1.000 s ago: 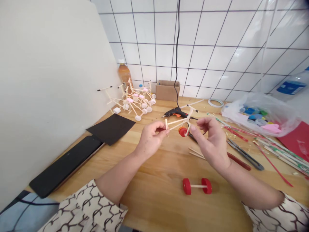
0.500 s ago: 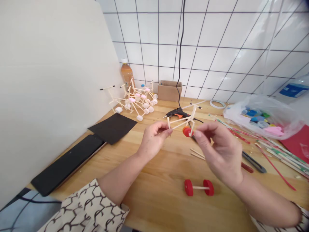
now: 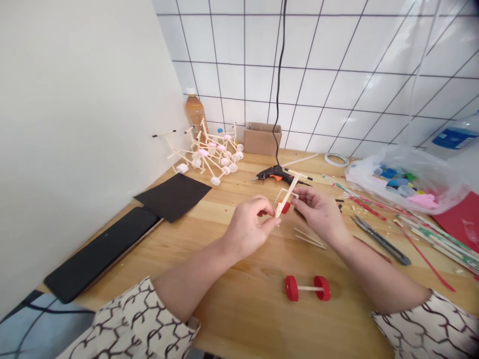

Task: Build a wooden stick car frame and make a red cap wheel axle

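Observation:
A small model tricycle (image 3: 289,191) of pale wooden sticks is held up over the table, with a black-tipped handlebar at its top and a red cap wheel (image 3: 286,208) below. My left hand (image 3: 247,228) pinches the near end of its frame between thumb and fingers. On the other side my right hand (image 3: 318,209) has its thumb and fingertips closed on the frame close to the wheel; the exact grip is partly hidden. Two red caps joined by a stick, a wheel pair (image 3: 310,288), lie on the table in front. Loose wooden sticks (image 3: 310,238) rest below my hands.
Behind the hands lies a black glue gun (image 3: 275,173). Several finished model tricycles (image 3: 213,149) stand back left beside a drink bottle (image 3: 195,110). Black sheet (image 3: 175,195) and phone (image 3: 105,254) are at left; utility knife (image 3: 385,244), paper strips (image 3: 437,239) and bag of caps (image 3: 407,179) at right.
The model tricycle has turned so its frame points away from me. My right hand has moved back and left, closing its fingers on the frame; my left hand has shifted slightly right.

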`<state>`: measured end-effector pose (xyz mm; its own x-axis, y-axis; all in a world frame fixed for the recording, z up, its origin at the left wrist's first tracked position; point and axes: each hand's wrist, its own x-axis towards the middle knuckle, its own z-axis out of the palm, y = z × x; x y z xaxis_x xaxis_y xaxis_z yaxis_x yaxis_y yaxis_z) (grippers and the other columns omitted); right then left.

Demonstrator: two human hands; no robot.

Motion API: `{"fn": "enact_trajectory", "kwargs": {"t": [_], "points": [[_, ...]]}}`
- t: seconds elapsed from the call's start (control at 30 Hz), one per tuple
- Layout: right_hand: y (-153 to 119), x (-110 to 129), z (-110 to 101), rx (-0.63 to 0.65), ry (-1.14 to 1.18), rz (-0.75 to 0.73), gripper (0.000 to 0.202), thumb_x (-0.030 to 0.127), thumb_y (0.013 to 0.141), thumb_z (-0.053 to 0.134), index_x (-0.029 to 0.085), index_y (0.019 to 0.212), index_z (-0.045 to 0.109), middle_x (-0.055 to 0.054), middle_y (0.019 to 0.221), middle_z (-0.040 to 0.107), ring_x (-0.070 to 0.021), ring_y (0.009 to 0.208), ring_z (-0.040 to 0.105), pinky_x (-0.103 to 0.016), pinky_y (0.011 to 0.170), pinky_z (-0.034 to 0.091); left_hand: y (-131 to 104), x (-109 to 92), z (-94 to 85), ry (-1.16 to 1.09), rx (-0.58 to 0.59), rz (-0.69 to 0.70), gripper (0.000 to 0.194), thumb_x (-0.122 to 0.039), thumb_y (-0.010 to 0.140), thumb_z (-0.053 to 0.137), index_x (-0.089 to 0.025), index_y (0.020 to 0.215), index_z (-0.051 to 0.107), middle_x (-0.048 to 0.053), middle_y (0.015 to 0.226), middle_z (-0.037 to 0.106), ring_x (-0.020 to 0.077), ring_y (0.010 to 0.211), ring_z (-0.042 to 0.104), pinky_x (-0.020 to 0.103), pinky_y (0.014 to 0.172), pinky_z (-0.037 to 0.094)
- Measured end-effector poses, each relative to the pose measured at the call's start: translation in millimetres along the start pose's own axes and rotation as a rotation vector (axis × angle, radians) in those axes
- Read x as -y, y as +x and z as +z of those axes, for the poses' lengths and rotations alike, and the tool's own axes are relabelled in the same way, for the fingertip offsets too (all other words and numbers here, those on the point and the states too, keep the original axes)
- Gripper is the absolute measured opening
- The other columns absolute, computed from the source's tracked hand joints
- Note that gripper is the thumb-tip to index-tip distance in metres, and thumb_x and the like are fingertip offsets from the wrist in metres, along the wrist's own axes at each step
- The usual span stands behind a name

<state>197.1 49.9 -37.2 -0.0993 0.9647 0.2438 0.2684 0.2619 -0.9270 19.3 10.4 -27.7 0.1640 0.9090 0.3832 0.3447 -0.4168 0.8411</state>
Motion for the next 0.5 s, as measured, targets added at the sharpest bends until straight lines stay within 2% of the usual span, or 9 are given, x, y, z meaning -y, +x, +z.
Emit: {"fn": "enact_trajectory", "kwargs": {"t": [0.13,0.2,0.27,0.33,0.43,0.5], "points": [[1,-10,3,0.021,-0.007,0.009,0.02,0.03,0.07,0.066,0.017,0.086,0.065,-0.004,0.077,0.069,-0.0167,0.068,0.063,-0.034,0.069,0.051,2,-6,-7.4,0.113,0.21,-0.056,0.012,-0.012,0.062,0.071,-0.016,0.069,0.061,0.002,0.077,0.062,0.0147,0.069,0.055,0.028,0.066,0.044],[1,-13,5,0.033,-0.013,0.012,0.018,0.028,0.069,0.066,0.018,0.084,0.065,-0.003,0.075,0.068,-0.0162,0.066,0.062,-0.034,0.069,0.05,4,-8,-14.7,0.113,0.291,-0.058,0.013,-0.006,0.062,0.064,-0.017,0.069,0.062,0.001,0.076,0.063,0.0146,0.07,0.056,0.027,0.067,0.045],[0,-14,7,0.044,-0.019,0.011,0.016,0.027,0.068,0.065,0.018,0.081,0.066,-0.001,0.071,0.067,-0.0159,0.065,0.061,-0.033,0.068,0.05,7,-7,-21.0,0.11,0.351,-0.125,0.012,-0.007,0.063,0.06,-0.017,0.069,0.062,0.001,0.071,0.063,0.014,0.065,0.055,0.027,0.063,0.046],[-1,-15,8,0.053,-0.025,0.006,0.014,0.026,0.068,0.065,0.019,0.08,0.066,0.0,0.069,0.066,-0.0158,0.065,0.06,-0.033,0.067,0.049,9,-4,-23.5,0.082,0.306,-0.184,0.013,-0.006,0.066,0.056,-0.016,0.072,0.062,0.0,0.068,0.063,0.0131,0.063,0.056,0.026,0.061,0.046],[-3,-14,10,0.065,-0.035,-0.002,0.014,0.027,0.069,0.065,0.019,0.08,0.067,0.0,0.068,0.065,-0.0161,0.065,0.059,-0.033,0.067,0.048,10,6,-19.0,0.064,0.185,-0.208,0.007,-0.01,0.069,0.058,-0.015,0.074,0.06,0.001,0.07,0.062,0.0127,0.063,0.056,0.025,0.061,0.046],[-4,-13,10,0.071,-0.041,-0.006,0.013,0.027,0.069,0.065,0.019,0.079,0.066,-0.001,0.069,0.065,-0.0164,0.065,0.059,-0.033,0.066,0.048,10,13,-13.2,0.098,0.144,-0.213,0.013,-0.011,0.07,0.059,-0.015,0.083,0.061,0.001,0.074,0.063,0.0137,0.067,0.057,0.027,0.064,0.047]]}}
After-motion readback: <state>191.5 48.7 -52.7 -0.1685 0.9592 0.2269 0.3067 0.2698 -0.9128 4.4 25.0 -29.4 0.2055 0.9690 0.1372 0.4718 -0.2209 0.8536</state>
